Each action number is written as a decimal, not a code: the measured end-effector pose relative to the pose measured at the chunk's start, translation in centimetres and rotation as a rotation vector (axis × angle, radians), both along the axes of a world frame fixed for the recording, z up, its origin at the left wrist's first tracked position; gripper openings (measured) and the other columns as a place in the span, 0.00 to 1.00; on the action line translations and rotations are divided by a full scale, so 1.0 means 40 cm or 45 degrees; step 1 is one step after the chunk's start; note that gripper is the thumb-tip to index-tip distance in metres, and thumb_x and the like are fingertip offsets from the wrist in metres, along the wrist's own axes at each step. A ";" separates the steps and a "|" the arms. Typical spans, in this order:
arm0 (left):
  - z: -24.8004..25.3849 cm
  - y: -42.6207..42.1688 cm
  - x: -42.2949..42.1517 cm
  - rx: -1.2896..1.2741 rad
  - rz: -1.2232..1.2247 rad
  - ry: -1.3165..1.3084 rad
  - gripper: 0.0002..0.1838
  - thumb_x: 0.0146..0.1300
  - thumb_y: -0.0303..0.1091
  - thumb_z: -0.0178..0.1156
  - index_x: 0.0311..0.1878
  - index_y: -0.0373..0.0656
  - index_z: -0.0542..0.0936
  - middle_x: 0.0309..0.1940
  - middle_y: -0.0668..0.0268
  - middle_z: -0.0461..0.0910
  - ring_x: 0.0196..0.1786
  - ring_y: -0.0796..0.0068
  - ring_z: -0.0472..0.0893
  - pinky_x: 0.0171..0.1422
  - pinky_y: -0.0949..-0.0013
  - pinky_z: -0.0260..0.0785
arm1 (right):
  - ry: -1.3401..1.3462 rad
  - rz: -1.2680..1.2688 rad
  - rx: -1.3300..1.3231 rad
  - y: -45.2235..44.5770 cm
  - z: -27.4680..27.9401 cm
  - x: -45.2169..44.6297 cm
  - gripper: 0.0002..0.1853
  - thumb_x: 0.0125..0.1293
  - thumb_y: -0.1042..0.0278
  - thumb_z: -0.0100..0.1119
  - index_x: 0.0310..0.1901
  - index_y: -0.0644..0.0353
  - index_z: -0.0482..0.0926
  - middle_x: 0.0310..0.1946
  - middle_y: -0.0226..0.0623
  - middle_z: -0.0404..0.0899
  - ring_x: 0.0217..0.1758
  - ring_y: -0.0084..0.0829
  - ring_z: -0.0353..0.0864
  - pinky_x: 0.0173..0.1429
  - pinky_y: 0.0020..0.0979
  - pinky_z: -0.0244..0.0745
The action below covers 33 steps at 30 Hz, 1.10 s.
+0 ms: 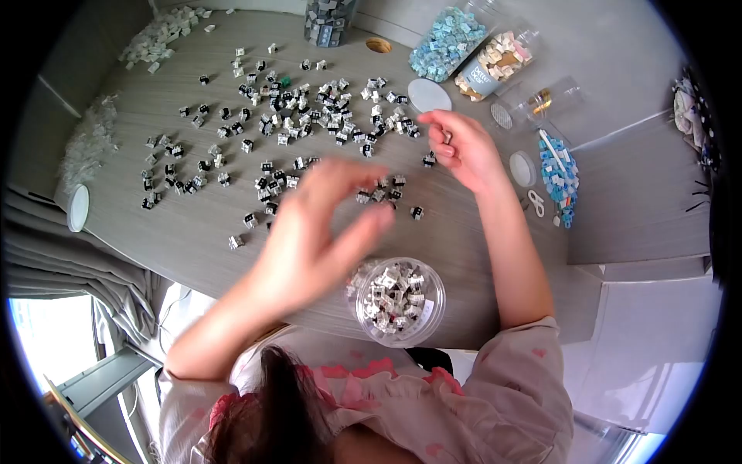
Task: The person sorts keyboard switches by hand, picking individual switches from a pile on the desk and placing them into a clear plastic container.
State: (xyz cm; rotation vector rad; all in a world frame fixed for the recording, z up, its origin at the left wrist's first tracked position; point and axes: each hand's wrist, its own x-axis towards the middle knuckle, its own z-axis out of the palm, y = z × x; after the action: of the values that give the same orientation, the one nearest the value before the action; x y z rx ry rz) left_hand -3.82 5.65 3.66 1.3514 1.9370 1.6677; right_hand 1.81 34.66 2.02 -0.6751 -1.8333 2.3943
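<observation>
Many black-and-white keyboard switches (pixel 340 116) lie scattered over the table. My left hand (pixel 313 220), smeared by motion, hovers over the near switches with thumb and fingers apart; nothing shows between them. My right hand (pixel 466 151) is to the right of the switches, with its fingers curled and a small dark bit showing among them, too small to name. A loose switch (pixel 429 160) lies just left of that hand. Close to my body stands an open clear plastic jar (pixel 439 298) with switches (pixel 394 298) inside.
At the back are a jar of grey keycaps (pixel 328 23), a tipped jar of blue keycaps (pixel 447 42) and a jar of cream keycaps (pixel 495 62). A bag of blue keycaps (pixel 560 182) lies right. White keycaps (pixel 158 39) and clear pieces (pixel 91 139) are piled left.
</observation>
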 end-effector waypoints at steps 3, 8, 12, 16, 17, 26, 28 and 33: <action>-0.006 0.123 -0.114 -0.237 0.187 0.352 0.12 0.57 0.26 0.66 0.45 0.36 0.83 0.42 0.53 0.79 0.48 0.56 0.81 0.55 0.61 0.73 | -0.021 0.168 1.437 -0.045 0.009 -0.025 0.14 0.62 0.60 0.68 0.45 0.60 0.85 0.22 0.30 0.75 0.25 0.21 0.71 0.29 0.28 0.67; -0.077 0.272 -0.181 -0.548 0.297 0.807 0.15 0.53 0.33 0.69 0.44 0.41 0.85 0.44 0.53 0.78 0.54 0.51 0.78 0.61 0.56 0.71 | -0.110 0.136 1.957 -0.109 0.019 -0.055 0.14 0.57 0.62 0.70 0.42 0.58 0.83 0.35 0.45 0.85 0.41 0.48 0.85 0.45 0.46 0.79; -0.087 0.307 -0.168 -0.675 0.316 0.873 0.14 0.53 0.36 0.68 0.42 0.43 0.86 0.46 0.54 0.78 0.56 0.52 0.77 0.63 0.54 0.70 | -0.073 0.156 1.909 -0.093 -0.003 -0.049 0.14 0.58 0.62 0.70 0.43 0.58 0.82 0.36 0.45 0.85 0.41 0.48 0.85 0.45 0.46 0.79; -0.107 0.310 -0.170 -0.620 0.326 0.890 0.12 0.52 0.36 0.69 0.40 0.44 0.86 0.44 0.56 0.79 0.55 0.54 0.78 0.62 0.54 0.70 | -0.119 0.200 1.776 -0.074 0.014 -0.031 0.13 0.58 0.65 0.69 0.44 0.57 0.83 0.31 0.45 0.83 0.35 0.44 0.85 0.41 0.43 0.79; -0.112 0.307 -0.175 -0.572 0.321 0.868 0.11 0.52 0.36 0.69 0.39 0.44 0.86 0.43 0.56 0.80 0.53 0.56 0.79 0.59 0.55 0.71 | -0.106 0.189 1.705 -0.065 0.010 -0.030 0.13 0.58 0.65 0.69 0.43 0.58 0.83 0.29 0.42 0.82 0.32 0.41 0.82 0.37 0.40 0.77; 0.013 0.229 -0.223 0.139 0.141 -1.057 0.14 0.65 0.30 0.58 0.50 0.31 0.75 0.39 0.61 0.81 0.34 0.76 0.78 0.33 0.75 0.68 | 0.195 -0.055 -0.413 0.046 0.005 -0.044 0.14 0.64 0.65 0.54 0.46 0.65 0.80 0.24 0.31 0.73 0.21 0.20 0.64 0.20 0.18 0.51; -0.002 0.215 -0.268 0.304 0.079 -1.402 0.13 0.66 0.30 0.56 0.49 0.31 0.74 0.36 0.62 0.77 0.31 0.76 0.73 0.30 0.75 0.64 | 0.179 -0.016 -0.171 0.039 -0.001 -0.061 0.16 0.65 0.65 0.52 0.49 0.66 0.80 0.24 0.31 0.72 0.20 0.18 0.63 0.20 0.19 0.50; -0.019 0.203 -0.316 0.460 0.094 -1.588 0.11 0.66 0.30 0.55 0.44 0.30 0.75 0.30 0.66 0.70 0.27 0.79 0.64 0.27 0.77 0.57 | -0.020 0.137 1.517 -0.053 -0.001 -0.073 0.12 0.64 0.65 0.62 0.46 0.56 0.87 0.18 0.31 0.75 0.18 0.25 0.70 0.24 0.31 0.65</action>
State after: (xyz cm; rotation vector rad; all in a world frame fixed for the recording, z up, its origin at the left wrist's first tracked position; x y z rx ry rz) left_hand -16.48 13.77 2.90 0.0894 0.9577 2.1390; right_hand -1.12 32.54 1.98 -0.4188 -2.7655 0.9076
